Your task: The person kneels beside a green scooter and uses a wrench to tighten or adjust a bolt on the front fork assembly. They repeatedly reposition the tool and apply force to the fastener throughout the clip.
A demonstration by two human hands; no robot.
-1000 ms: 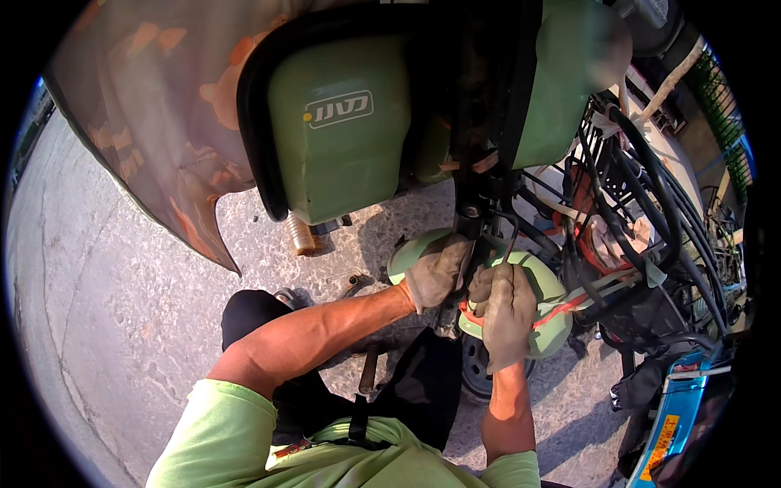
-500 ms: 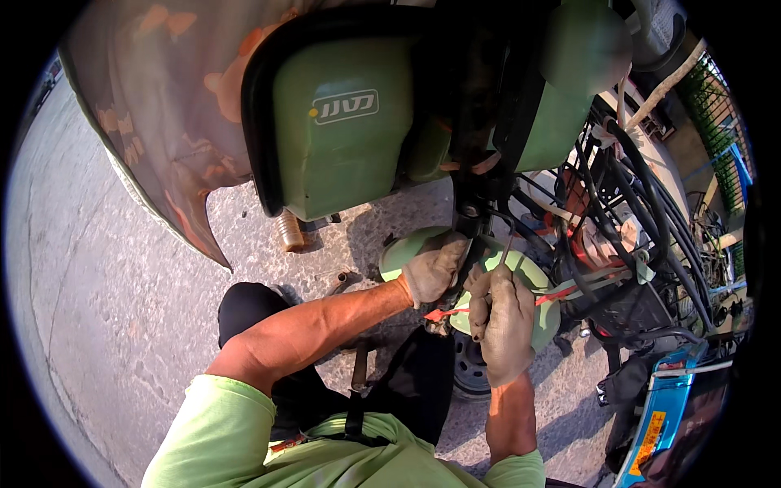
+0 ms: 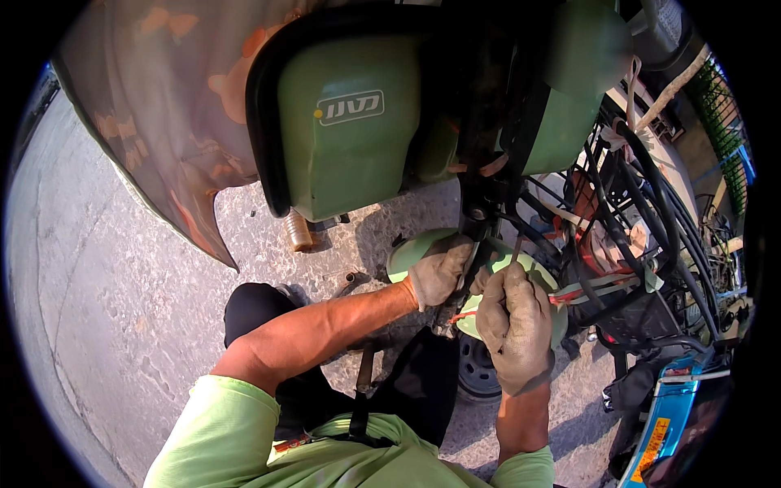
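My left hand [image 3: 442,270], in a grey work glove, is closed around a dark bar [image 3: 472,262] below the column of a green scooter. Just right of it, my right hand [image 3: 514,329], gloved too, pinches a thin metal rod [image 3: 518,248] that points upward; its lower end is hidden in the fingers. Beneath both hands lies the pale green front fender [image 3: 411,248], with the black wheel [image 3: 478,370] under it. A red strip [image 3: 464,316] shows between the hands. The scooter's green panel [image 3: 346,138] stands above my left arm.
A brown patterned cover [image 3: 154,138] hangs at the upper left. On the concrete lie a ribbed amber cylinder [image 3: 298,233] and a small metal socket-like piece [image 3: 350,279]. A hammer-like handle [image 3: 365,370] is between my legs. Black cables [image 3: 663,211] and a blue panel [image 3: 671,407] crowd the right.
My right hand has shifted slightly right, its back turned more into view. Less of the red strip shows by my left hand. The left hand keeps its grip; the whole view has shifted a little.
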